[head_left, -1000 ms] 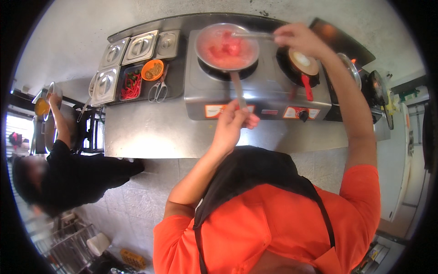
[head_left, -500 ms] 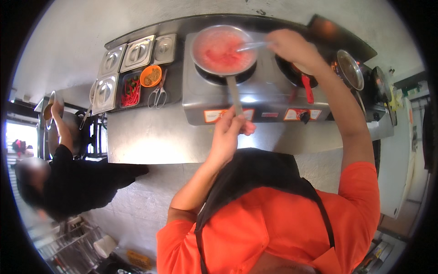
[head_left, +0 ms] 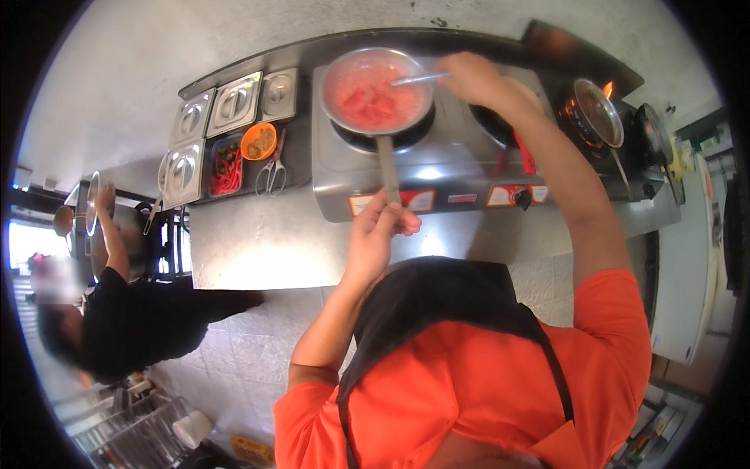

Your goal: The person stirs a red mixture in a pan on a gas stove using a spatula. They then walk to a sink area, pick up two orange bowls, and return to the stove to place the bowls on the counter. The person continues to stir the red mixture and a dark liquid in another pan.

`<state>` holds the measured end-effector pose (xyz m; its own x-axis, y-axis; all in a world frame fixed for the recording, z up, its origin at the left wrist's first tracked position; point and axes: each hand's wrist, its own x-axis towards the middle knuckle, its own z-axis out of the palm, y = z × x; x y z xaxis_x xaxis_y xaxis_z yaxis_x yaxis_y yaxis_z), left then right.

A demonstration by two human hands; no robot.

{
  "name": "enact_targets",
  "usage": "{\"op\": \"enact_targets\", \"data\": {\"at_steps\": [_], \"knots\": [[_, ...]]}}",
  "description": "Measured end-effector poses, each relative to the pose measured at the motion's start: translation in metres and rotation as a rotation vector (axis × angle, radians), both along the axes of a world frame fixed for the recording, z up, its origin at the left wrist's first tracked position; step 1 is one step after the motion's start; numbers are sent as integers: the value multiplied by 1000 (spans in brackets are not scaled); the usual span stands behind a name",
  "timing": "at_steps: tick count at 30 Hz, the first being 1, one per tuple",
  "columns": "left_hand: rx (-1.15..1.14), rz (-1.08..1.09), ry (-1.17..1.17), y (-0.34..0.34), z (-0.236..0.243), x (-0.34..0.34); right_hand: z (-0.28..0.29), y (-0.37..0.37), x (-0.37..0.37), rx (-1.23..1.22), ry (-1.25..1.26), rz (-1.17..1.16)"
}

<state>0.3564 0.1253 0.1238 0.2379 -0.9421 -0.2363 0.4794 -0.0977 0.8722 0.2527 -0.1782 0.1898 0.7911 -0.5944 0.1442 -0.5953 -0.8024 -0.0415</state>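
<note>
A frying pan (head_left: 386,160) holding bubbling red sauce with chunks (head_left: 371,105) rests over the left burner of a steel stove. Closed round the end of its long flat handle, my left hand (head_left: 375,234) grips the pan near the stove's front edge. My right hand (head_left: 469,78) reaches in from the right, fingers closed on a slim metal utensil (head_left: 420,78). The utensil's far end is in the sauce, so its kind cannot be made out. Behind my right forearm, a second pan with a red handle (head_left: 525,156) is partly hidden on the neighbouring burner.
Lidded steel containers (head_left: 236,102), a tray of red and green chillies (head_left: 226,176), an orange bowl (head_left: 258,141) and scissors (head_left: 271,176) lie left of the stove. On the right, flames (head_left: 608,90) rise beside another pan (head_left: 598,113). A person in black (head_left: 144,320) works at far left.
My right hand and the utensil have shifted left over the pan. My left hand stays on the handle. Flames now show around the pan at the far right.
</note>
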Motion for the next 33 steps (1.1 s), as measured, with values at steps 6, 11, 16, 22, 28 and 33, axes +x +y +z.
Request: {"op": "enact_targets", "data": {"at_steps": [6,11,16,22,28,33], "knots": [[-34,3,11,1,0,-1,5,-6,-4,-186,-141,83],[-53,30,1,0,-7,0,11,21,-5,-406,15,166],[-49,-17,-9,5,7,-5,30,57,-13,38,-24,70],[-53,-7,-56,7,3,-7,14,53,-3,28,17,81],[-15,-14,-51,8,12,-6,16,54,10,36,18,3],[3,79,-20,12,9,-12,7,105,-30,81,-342,-66]]}}
